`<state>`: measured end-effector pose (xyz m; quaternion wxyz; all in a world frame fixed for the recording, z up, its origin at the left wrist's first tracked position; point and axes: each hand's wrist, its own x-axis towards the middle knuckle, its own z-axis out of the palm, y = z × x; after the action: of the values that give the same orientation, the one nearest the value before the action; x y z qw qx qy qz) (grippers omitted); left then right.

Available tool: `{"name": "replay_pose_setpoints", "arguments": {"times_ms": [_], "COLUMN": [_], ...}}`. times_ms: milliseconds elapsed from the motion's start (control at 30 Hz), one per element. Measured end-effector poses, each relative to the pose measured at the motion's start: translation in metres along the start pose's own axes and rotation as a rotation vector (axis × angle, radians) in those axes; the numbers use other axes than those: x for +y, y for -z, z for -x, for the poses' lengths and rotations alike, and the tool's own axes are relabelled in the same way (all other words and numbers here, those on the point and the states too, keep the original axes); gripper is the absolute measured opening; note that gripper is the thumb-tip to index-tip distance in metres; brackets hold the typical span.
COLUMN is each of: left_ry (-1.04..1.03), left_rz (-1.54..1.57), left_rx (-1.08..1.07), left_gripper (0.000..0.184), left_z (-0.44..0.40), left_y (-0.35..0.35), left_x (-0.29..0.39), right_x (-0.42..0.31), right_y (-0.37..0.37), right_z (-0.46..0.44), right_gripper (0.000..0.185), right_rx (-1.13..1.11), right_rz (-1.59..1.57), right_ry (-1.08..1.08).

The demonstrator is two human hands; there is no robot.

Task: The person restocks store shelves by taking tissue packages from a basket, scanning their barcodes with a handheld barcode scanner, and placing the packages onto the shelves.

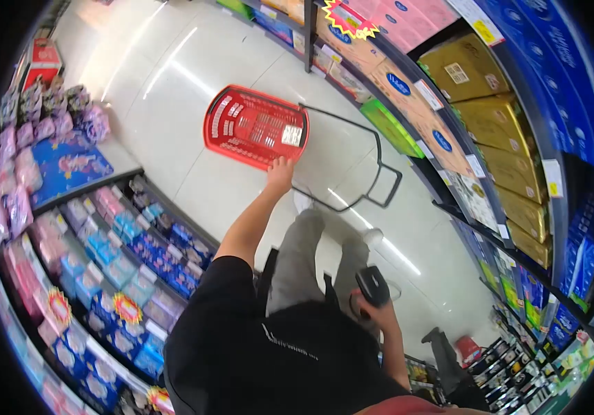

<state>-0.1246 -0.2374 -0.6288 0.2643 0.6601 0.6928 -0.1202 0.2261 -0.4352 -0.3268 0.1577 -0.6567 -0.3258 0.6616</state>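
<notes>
The left hand (281, 176) is clamped on the near rim of the red basket (259, 128), upper centre, apparently steadying or moving it. Lower right of centre, the right hand (378, 312) is wrapped around a black handheld device (373, 286).

Black short-sleeved top (276, 373) here, loose cut, small white lettering (290, 343) running across front. Dark straps (270, 277) hanging at waist. Red fabric (421, 405) showing near collar. Down below, plain grey trousers (297, 259), pale shoes (302, 201). Left hand (280, 174), right hand (374, 308): both bare, ungloved.
</notes>
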Motion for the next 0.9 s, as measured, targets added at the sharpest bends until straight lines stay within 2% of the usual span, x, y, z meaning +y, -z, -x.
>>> {"name": "replay_pose_setpoints", "arguments": {"times_ms": [67, 133, 233, 300, 367, 400, 467, 500, 533, 600, 700, 800, 833, 867, 900], "left_ry": [-0.111, -0.23, -0.144, 0.23, 0.245, 0.276, 0.291, 0.213, 0.135, 0.136, 0.087, 0.097, 0.195, 0.294, 0.364], "left_rz": [-0.113, -0.343, -0.421, -0.088, -0.058, -0.038, 0.001, 0.104, 0.205, 0.144, 0.19, 0.474, 0.561, 0.774, 0.817], "left_rx": [0.089, 0.225, 0.284, 0.016, -0.02, -0.044, -0.032, -0.027, -0.022, 0.059, 0.285, 0.399, 0.45, 0.398, 0.434], "left_gripper": [0.041, 0.035, 0.039, 0.042, 0.043, 0.045, 0.043, 0.044, 0.046, 0.052, 0.067, 0.072, 0.073, 0.07, 0.065], "left_z": [-0.068, -0.108, -0.157, -0.169, -0.179, -0.177, -0.185, -0.191, -0.192, -0.176, -0.146, -0.101, -0.076, -0.055, -0.035], "left_y": [-0.011, -0.026, -0.049, -0.061, -0.087, -0.093, -0.093, -0.09, -0.087, -0.072, -0.036, -0.018, 0.011, 0.019, 0.02], "left_x": [-0.012, -0.017, -0.029, -0.022, -0.029, -0.031, -0.037, -0.045, -0.051, -0.054, -0.068, -0.088, -0.078, -0.083, -0.087], "right_x": [0.012, 0.017, 0.065, 0.059, 0.052, 0.051, 0.054, 0.058, 0.064, 0.058, 0.044, 0.039, 0.024, 0.01, -0.001], "right_y": [-0.008, -0.009, -0.017, -0.029, -0.034, -0.035, -0.038, -0.036, -0.033, -0.029, -0.019, -0.011, -0.011, -0.01, -0.009], "right_z": [-0.019, -0.025, -0.036, -0.041, -0.044, -0.042, -0.042, -0.043, -0.044, -0.039, -0.042, -0.03, -0.025, -0.02, -0.014], "right_gripper": [0.032, 0.032, 0.027, 0.024, 0.018, 0.018, 0.019, 0.019, 0.021, 0.023, 0.024, 0.023, 0.022, 0.022, 0.022], "right_rx": [0.049, 0.007, 0.088, 0.108, 0.142, 0.154, 0.253, 0.258, 0.282, 0.303, 0.312, 0.312, 0.327, 0.318, 0.3], "right_rz": [-0.063, -0.026, -0.065, -0.208, -0.404, -0.391, -0.761, -0.761, -0.745, -0.728, -0.617, -0.654, -0.631, -0.639, -0.637], "right_ry": [-0.047, -0.345, -0.318, -0.373, -0.457, -0.471, -0.486, -0.49, -0.492, -0.495, -0.389, -0.286, -0.314, -0.282, -0.244]}}
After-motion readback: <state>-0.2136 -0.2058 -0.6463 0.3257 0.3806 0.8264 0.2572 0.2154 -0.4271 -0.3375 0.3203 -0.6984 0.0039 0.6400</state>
